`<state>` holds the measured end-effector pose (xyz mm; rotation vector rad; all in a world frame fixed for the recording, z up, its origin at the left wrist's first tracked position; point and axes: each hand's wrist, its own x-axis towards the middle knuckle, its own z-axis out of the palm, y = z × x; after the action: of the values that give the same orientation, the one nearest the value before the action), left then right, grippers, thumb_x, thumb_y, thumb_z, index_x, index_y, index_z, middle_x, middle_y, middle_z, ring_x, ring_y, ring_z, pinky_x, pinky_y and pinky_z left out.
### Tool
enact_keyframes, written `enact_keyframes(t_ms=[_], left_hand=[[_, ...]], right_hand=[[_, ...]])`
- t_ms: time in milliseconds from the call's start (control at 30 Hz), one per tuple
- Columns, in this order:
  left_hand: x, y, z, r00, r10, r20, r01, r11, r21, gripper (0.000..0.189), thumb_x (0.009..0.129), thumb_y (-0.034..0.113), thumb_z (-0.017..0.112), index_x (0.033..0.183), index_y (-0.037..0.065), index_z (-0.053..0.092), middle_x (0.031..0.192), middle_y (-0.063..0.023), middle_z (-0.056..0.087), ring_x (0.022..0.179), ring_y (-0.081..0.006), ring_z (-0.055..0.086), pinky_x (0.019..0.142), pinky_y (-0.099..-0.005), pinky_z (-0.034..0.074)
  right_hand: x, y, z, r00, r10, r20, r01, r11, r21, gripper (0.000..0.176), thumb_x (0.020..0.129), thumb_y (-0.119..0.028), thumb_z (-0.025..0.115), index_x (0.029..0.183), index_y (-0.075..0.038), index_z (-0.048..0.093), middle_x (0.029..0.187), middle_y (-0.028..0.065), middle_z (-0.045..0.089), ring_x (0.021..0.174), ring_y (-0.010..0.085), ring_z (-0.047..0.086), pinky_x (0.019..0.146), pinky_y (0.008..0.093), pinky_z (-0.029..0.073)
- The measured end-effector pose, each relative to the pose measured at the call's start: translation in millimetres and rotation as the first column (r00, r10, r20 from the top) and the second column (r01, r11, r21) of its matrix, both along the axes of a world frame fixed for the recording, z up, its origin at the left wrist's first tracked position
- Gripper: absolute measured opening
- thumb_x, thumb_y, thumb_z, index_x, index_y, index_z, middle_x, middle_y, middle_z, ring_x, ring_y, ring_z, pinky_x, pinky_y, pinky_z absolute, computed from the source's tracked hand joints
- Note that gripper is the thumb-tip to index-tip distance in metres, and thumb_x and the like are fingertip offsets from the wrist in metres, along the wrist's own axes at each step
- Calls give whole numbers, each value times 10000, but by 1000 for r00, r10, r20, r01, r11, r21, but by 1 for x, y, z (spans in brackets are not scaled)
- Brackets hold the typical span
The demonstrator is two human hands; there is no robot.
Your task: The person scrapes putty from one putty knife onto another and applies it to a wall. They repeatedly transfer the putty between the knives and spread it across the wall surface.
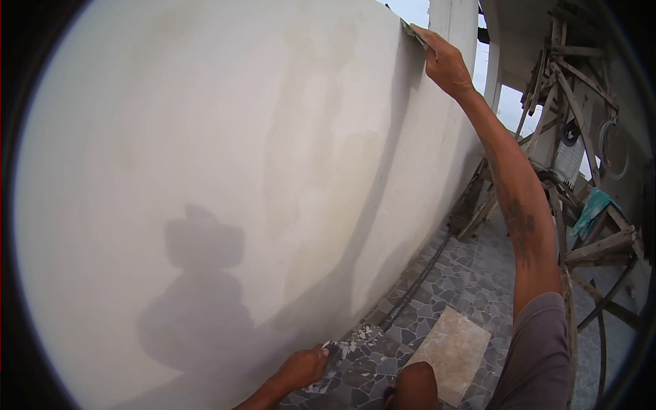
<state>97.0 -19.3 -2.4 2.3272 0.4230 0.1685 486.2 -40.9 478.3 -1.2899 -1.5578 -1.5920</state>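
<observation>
**A:** Both hands busy?
**B:** yep, right hand (445, 65) grips a putty knife (413, 32) against the wall (205, 137), upper right. Left hand (301, 369) is curled round a plaster-caked tool (339, 354), bottom center.

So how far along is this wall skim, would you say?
Done, it seems: the left stretch of the wall looks evenly pale and smooth. In hand: the right hand presses a blade at the wall's top edge. The left hand sits low by white paste lumps, grip unclear. Left, probably: the tan patches mid-wall and the stretch beyond, towards the wooden frame.
</observation>
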Motion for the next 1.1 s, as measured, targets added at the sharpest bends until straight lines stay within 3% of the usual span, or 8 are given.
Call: enact_keyframes(t_ms=[167, 367, 567, 667, 900, 1100], left_hand=[[-6, -2, 9, 999, 30, 14, -30, 999, 19, 423, 1056, 292, 365, 1101, -89, 542, 733, -317, 632, 737, -520, 625, 732, -587, 484], [-9, 6, 7, 998, 66, 14, -67, 998, 20, 392, 1046, 270, 401, 1066, -89, 558, 706, -320, 626, 710, -525, 625, 709, -591, 491], [-2, 13, 2, 999, 34, 12, -34, 999, 16, 406, 1057, 299, 372, 1063, -68, 546, 723, -300, 634, 732, -519, 628, 710, -586, 486], [0, 12, 2, 1000, 20, 19, -20, 1000, 18, 403, 1055, 297, 377, 1064, -69, 545, 718, -299, 634, 719, -520, 625, 703, -587, 485], [-5, 11, 4, 998, 38, 53, -39, 999, 9, 374, 1045, 281, 405, 1042, -67, 541, 656, -313, 611, 651, -521, 616, 662, -594, 493], [-19, -1, 25, 999, 8, 43, -9, 1000, 28, 368, 1048, 273, 406, 1052, -70, 539, 651, -276, 613, 633, -499, 614, 625, -567, 489]], right_hand=[[-3, -4, 2, 1000, -13, -4, 13, 1000, -27, 473, 950, 49, 483, 1382, -126, 569, 1347, 101, 625, 1208, 298, 619, 1072, 372, 487], [1, 5, -8, 996, -31, 84, 25, 997, 72, 508, 937, 85, 472, 1382, -141, 570, 1350, 87, 622, 1227, 285, 611, 1086, 355, 487], [11, 8, -5, 983, -41, 177, 22, 994, 108, 627, 870, 121, 502, 1413, -191, 548, 1340, 58, 622, 1202, 267, 611, 1032, 355, 525], [6, 7, -7, 987, -23, 158, 7, 995, 97, 559, 920, 102, 510, 1412, -162, 540, 1360, 100, 613, 1233, 288, 608, 1056, 354, 517], [8, 14, -10, 994, 47, 99, -60, 990, 127, 509, 931, 75, 518, 1388, -141, 573, 1317, 106, 648, 1188, 244, 644, 1026, 325, 530], [9, 20, -17, 996, 49, 68, -59, 986, 155, 510, 925, 70, 518, 1382, -145, 587, 1316, 100, 653, 1149, 221, 665, 997, 310, 540]])
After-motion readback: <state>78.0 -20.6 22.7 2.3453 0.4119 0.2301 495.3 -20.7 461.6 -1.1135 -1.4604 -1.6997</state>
